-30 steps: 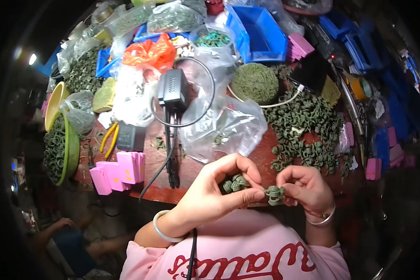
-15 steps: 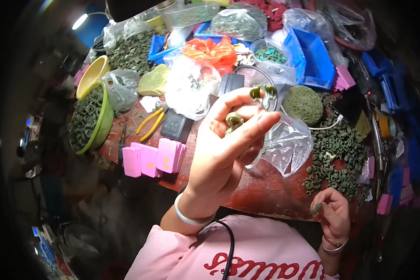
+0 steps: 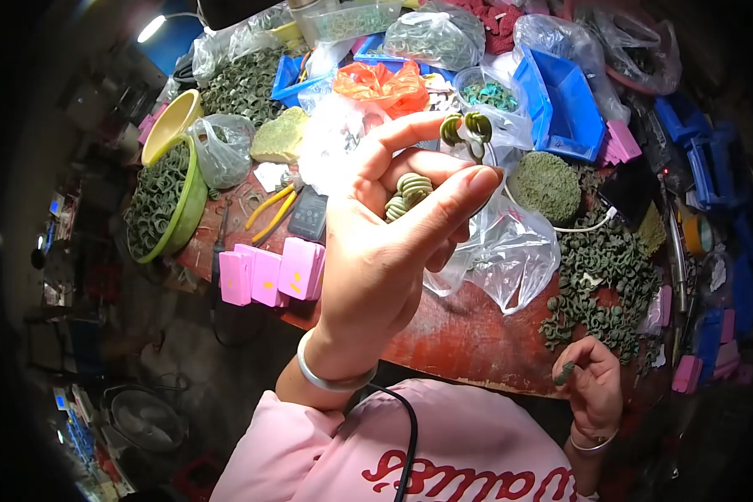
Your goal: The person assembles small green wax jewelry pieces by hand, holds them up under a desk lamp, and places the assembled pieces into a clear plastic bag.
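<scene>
My left hand [image 3: 376, 226] is raised over the table, fingers curled and thumb pressed in. It holds small green ribbed pieces: a curled pair [image 3: 466, 130] stands above the index fingertip, and a rounded coil [image 3: 410, 194] lies nearer the palm. My right hand [image 3: 592, 385], lower and at the table's right front edge, pinches a small dark green piece [image 3: 566, 373]. A loose heap of similar green curled pieces [image 3: 602, 284] lies just beyond it. Clear plastic bags [image 3: 510, 259] rest behind my left hand.
Pink blocks [image 3: 268, 276], yellow-handled pliers [image 3: 272, 213] and a black box [image 3: 308, 216] are on the red table [image 3: 477, 339]. Left is a green basin [image 3: 194, 197] of curled pieces. A blue bin [image 3: 560, 105], an orange bag [image 3: 381, 88] and a round green mass [image 3: 545, 186] stand farther back.
My left hand has shifted slightly left and turned, so the green pieces in it show their ribbed sides more. My right hand stays nearly in place. The whole view has shifted a little.
</scene>
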The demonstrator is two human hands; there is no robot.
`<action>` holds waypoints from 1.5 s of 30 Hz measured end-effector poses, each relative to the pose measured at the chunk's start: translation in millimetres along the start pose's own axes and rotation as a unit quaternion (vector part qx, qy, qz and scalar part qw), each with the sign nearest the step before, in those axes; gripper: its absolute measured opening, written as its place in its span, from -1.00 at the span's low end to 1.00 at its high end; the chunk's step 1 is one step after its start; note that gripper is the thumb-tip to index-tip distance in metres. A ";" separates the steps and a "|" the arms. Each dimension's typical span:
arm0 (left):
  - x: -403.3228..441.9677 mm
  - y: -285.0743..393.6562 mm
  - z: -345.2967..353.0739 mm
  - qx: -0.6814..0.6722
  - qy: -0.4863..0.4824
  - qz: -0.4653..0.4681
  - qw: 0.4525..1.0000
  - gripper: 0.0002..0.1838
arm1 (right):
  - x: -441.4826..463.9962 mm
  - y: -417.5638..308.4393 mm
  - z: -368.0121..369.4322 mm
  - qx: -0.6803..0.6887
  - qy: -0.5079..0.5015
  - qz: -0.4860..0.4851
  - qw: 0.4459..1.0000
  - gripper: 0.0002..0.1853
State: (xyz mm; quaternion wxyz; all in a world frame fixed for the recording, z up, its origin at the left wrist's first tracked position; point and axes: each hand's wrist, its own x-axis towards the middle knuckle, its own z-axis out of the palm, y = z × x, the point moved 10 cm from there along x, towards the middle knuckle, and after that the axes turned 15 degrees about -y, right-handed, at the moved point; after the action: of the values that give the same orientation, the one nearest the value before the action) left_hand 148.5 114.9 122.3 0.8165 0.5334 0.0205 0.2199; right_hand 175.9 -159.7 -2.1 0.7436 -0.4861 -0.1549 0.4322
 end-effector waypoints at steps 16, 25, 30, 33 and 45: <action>-6.2 -20.4 22.3 -0.055 -0.094 -0.067 0.992 -0.43 | 2.0 -8.8 -1.2 0.010 0.036 -0.024 0.999 -0.83; -92.0 -158.8 91.4 -0.288 -0.258 -0.410 0.826 -0.72 | 3.5 -31.2 -3.5 0.023 0.129 -0.120 0.984 -0.81; -87.1 -154.6 91.0 -0.198 -0.205 -0.408 0.867 -0.72 | -3.5 -48.3 16.4 -0.158 0.150 -0.178 0.960 -0.72; -87.5 -158.3 81.3 -0.168 -0.181 -0.399 0.883 -0.76 | -8.0 -53.1 24.6 -0.274 0.139 -0.196 0.931 -0.74; -24.5 -55.3 42.8 -0.088 -0.092 -0.138 0.982 -0.87 | 22.5 -88.1 -16.0 -0.666 0.185 -0.120 0.713 -0.86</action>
State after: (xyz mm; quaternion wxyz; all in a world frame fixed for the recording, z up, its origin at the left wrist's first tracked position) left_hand 156.4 50.2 87.1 0.8811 0.4696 -0.0011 0.0559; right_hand 242.7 -164.8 61.5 0.2866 -0.9031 -0.3188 0.0257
